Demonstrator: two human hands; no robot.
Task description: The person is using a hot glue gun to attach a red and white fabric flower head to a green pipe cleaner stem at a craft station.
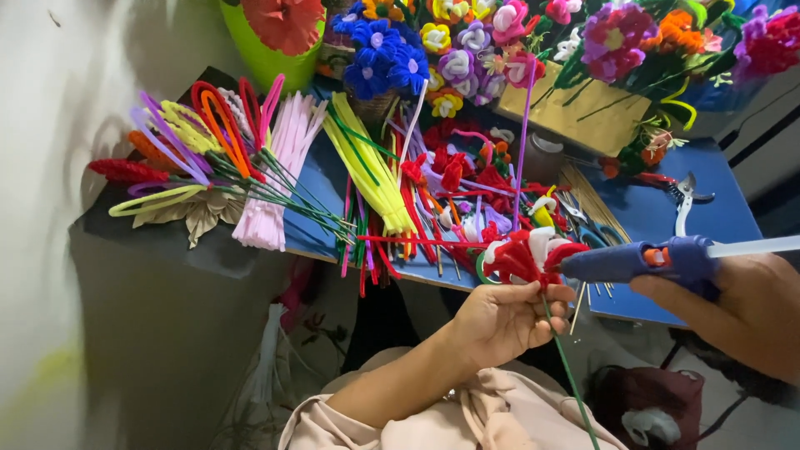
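Head view, single entry.

Item 1: red-and-white pipe-cleaner flower on a thin green stem. Location: held in the air just off the near edge of the blue bench, above the person's lap. Left hand is clenched around the top of the stem, right under the bloom. Long axis runs along the stem, from the bloom at upper left down to the free end at lower right, slightly tilted off vertical; the bloom faces up and a little toward the bench.

Item 2: blue glue gun. Right hand grasps its handle. Long axis nearly level; the nozzle points left and sits at, or touching, the right side of the bloom; contact cannot be told for sure. A pale glue stick juts out of the back toward the right.

Item 3: surroundings on the bench: loose pipe cleaners in bundles, finished flowers in pots, pruning shears.

Risks, as judged:
- Nozzle lies near the left fingertips; hot glue or the tip may burn them if the gun slips.
- Excess glue may drip onto sleeve or lap below.
- Glue may mat the fuzzy petals if the nozzle presses in too far.
- Thin stem may twist in the grip, so the glue lands off the intended spot.
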